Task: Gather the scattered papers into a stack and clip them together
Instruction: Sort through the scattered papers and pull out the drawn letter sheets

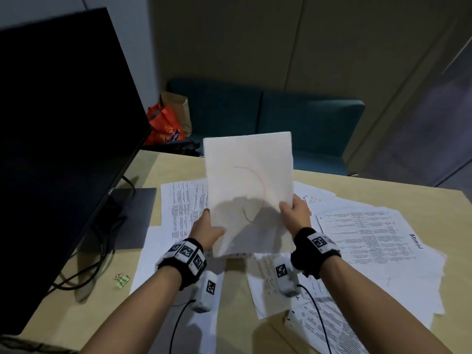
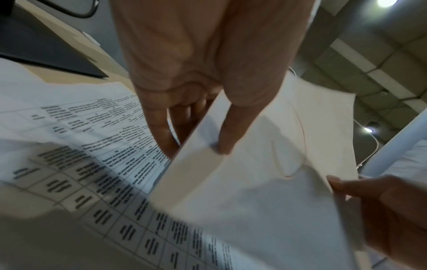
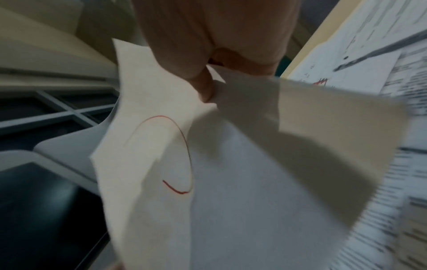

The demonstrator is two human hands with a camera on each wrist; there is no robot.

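Over the paper-strewn tabletop (image 1: pixel 84 300), the left hand (image 1: pixel 207 229) and right hand (image 1: pixel 296 215) each pinch a side of an upright sheaf (image 1: pixel 249 175), fingers (image 2: pixel 227 131) curled around it.

Bench (image 1: pixel 84 300): pale wood.
Middle and right: scattered printed papers (image 1: pixel 367 236).
Far left: monitor stand (image 1: pixel 132 215), cables (image 1: pixel 84 272).
Near left: green clip (image 1: pixel 122 279).

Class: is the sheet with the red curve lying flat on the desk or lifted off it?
Lifted. The sheet stands above the desk, held between left hand and right hand.
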